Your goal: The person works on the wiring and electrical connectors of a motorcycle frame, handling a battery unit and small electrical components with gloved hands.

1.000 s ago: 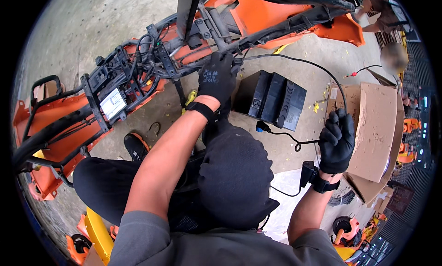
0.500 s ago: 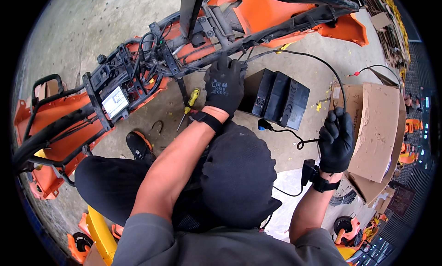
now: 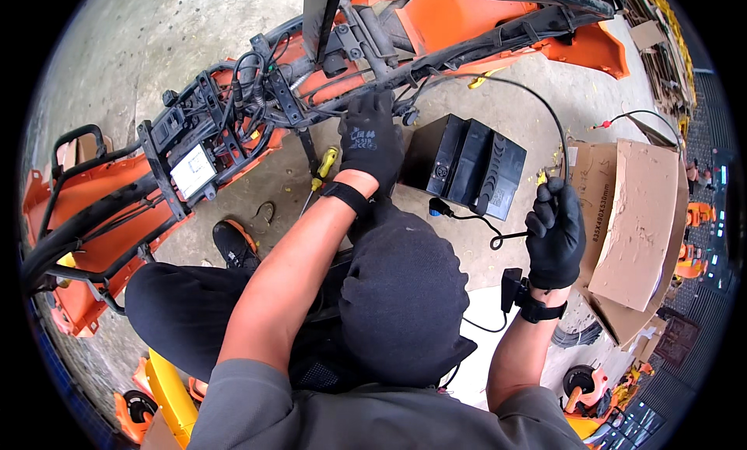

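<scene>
- The left hand (image 3: pixel 372 138), in a black knit glove with a rubbery palm coat, hovers palm down with fingers loosely spread and holds nothing; its fingertips are near the tangle of wires on the orange frame (image 3: pixel 436 18).
- The right hand (image 3: pixel 554 232), gloved the same, is closed around a thin black cable (image 3: pixel 537 100) that arcs up in a smooth loop toward the frame.
- The black battery pack (image 3: pixel 467 163) lies on the concrete floor (image 3: pixel 156 45) between the two hands, just below the frame: blocky, matte plastic, with ribbed faces and squared edges.
- A short black lead with a plug (image 3: pixel 440 209) runs from the pack's near side and curls toward the right hand.
- A screwdriver (image 3: pixel 323 168) with a yellow handle lies on the floor just left of the left wrist.
- A torn brown cardboard box (image 3: pixel 638 216), rough and fibrous, lies just beside the right hand, on its right.
- The floor is grey, mottled and stained.
</scene>
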A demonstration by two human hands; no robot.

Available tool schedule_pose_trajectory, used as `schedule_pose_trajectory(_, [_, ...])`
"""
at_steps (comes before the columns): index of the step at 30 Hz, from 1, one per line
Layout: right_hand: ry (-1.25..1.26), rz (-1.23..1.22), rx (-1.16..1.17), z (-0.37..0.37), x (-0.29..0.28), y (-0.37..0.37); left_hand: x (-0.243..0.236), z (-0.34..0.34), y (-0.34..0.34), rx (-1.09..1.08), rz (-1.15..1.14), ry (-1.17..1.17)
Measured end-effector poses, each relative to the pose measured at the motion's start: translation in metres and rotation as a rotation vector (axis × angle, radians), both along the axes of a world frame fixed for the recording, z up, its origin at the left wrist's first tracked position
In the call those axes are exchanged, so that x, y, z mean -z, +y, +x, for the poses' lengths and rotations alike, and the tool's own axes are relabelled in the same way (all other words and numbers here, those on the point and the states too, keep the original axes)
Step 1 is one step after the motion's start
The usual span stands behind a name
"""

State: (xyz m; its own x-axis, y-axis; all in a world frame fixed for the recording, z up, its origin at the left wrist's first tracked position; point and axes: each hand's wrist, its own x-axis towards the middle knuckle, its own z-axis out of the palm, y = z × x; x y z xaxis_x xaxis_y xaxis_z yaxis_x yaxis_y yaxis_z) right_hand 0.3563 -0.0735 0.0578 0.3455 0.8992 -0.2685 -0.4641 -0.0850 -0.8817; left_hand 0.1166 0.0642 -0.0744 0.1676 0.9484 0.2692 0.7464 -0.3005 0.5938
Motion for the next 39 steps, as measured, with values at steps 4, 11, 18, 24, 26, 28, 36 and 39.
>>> schedule_pose_trajectory(4, [0.015,-0.031,0.026,-0.001,0.009,-0.001,0.013,-0.012,0.014,0.024,-0.070,0.044])
schedule_pose_trajectory(11, [0.001,-0.034,0.107,0.015,0.010,-0.002,0.019,-0.053,0.048,0.275,-0.309,0.057])
schedule_pose_trajectory(18, [0.011,-0.013,0.111,0.018,0.011,0.000,0.004,-0.067,0.056,0.423,-0.165,0.297])
schedule_pose_trajectory(24, [0.024,-0.017,0.092,0.014,0.014,0.003,0.001,-0.062,0.037,0.255,-0.004,0.256])
schedule_pose_trajectory(26, [0.016,-0.011,0.087,0.012,0.014,0.003,0.002,-0.059,0.034,0.293,-0.014,0.189])
schedule_pose_trajectory(28, [0.004,-0.013,0.075,0.009,0.014,0.005,0.002,-0.057,0.035,0.381,-0.129,0.100])
schedule_pose_trajectory(36, [0.021,-0.031,0.037,-0.008,0.015,0.005,0.009,-0.052,0.057,0.450,-0.408,-0.023])
schedule_pose_trajectory(39, [0.010,-0.042,0.027,-0.016,0.014,0.006,0.020,-0.049,0.066,0.442,-0.359,0.086])
